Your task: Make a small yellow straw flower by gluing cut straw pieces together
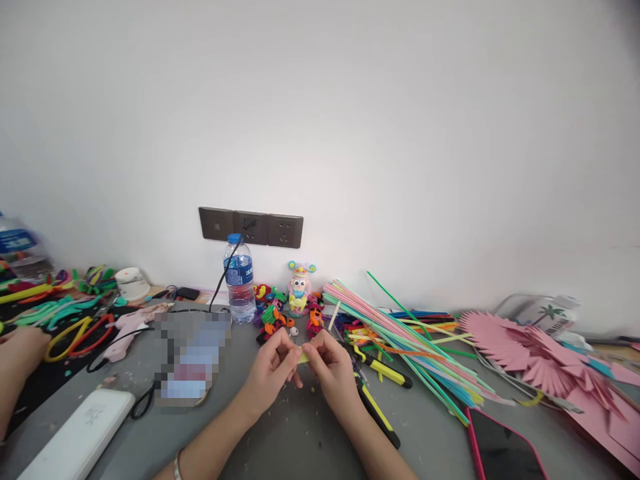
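Centrally, left hand [273,369] and right hand [331,367] pinching yellow strip [303,358], bare table [295,427] below.

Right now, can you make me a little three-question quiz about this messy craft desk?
1. True or false: both hands pinch one small yellow-green piece together.
2. What stands nearest the wall sockets? A) a water bottle B) a phone C) pink paper fans
3. Fill in: the phone with the red case lies at the desk's front ____ side.

Key
1. True: the left hand and right hand meet on the yellow-green piece.
2. A: the water bottle stands under the wall sockets.
3. Right: the phone lies below the bundle of coloured straws.
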`<action>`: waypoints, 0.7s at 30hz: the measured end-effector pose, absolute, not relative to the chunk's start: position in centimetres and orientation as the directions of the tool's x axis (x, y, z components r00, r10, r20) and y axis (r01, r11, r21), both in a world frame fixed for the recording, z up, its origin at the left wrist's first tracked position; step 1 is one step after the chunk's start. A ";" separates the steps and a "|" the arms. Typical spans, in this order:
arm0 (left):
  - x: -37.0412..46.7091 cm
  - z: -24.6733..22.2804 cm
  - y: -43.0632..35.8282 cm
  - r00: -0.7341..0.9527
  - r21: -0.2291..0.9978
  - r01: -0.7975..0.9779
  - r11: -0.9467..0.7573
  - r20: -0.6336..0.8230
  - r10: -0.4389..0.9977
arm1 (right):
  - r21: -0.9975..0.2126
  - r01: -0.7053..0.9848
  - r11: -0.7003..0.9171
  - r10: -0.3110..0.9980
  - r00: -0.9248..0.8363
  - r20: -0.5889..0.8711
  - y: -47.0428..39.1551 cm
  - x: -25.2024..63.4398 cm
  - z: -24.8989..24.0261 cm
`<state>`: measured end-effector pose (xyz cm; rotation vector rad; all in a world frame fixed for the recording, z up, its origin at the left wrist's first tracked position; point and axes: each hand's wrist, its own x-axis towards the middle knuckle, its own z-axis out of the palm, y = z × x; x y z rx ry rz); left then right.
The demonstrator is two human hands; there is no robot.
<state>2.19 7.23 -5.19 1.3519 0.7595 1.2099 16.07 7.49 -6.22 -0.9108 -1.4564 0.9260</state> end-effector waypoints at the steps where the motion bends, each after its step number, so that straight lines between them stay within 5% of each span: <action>1: 2.2 -5.1 7.2 0.262 0.964 -0.201 -0.176 0.226 0.938 | -0.924 0.024 0.381 0.922 -0.079 0.378 7.5 16.0 -6.2; 8: 2.1 -5.0 7.6 0.168 0.974 -0.180 -0.135 0.165 0.972 | -0.924 -0.169 0.344 0.911 -0.180 0.372 6.8 15.3 -5.4; 21: 1.6 -4.3 7.5 0.209 0.973 -0.136 -0.185 0.211 0.955 | -0.929 -0.142 0.343 0.899 -0.237 0.368 7.1 15.9 -5.7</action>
